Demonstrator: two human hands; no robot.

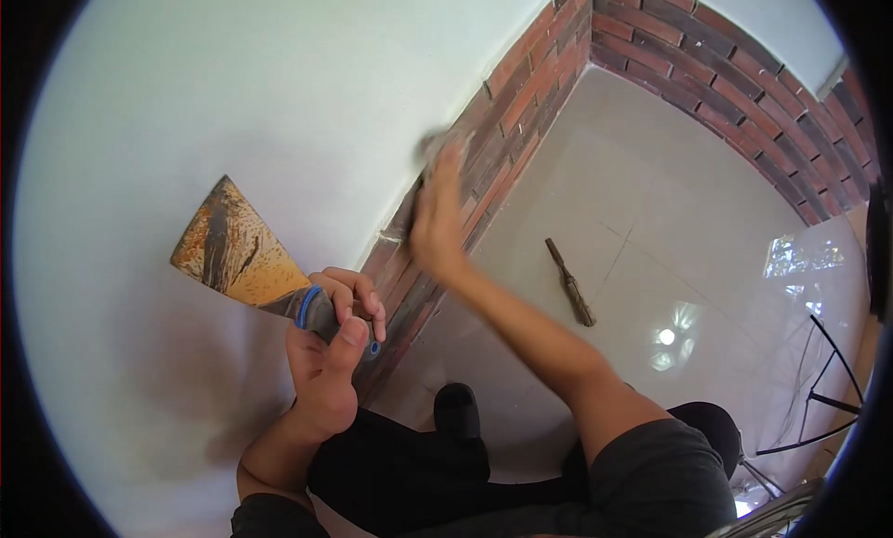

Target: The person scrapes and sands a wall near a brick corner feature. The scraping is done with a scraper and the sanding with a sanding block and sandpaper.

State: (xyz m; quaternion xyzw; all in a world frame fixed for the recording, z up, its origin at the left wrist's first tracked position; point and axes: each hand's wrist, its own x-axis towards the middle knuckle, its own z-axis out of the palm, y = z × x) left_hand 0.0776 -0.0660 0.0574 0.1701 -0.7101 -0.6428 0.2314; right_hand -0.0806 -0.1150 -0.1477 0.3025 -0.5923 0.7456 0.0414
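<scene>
My left hand (335, 343) is wrapped round the dark handle of a wide scraper (244, 250). Its rusty, stained blade points up and left in front of the white wall (233, 92). My right hand (439, 212) reaches up to the top edge of the brick strip (526, 92) at the wall's base. Something greyish, blurred by motion, shows at the fingertips of that hand, against the bricks; its exact shape is unclear.
A brown chisel-like tool (569, 282) lies on the shiny tiled floor (558, 194). Bricks (716, 82) also line the far wall. A black metal frame (833, 403) stands at the lower right. My shoe (457, 411) rests near the brick strip.
</scene>
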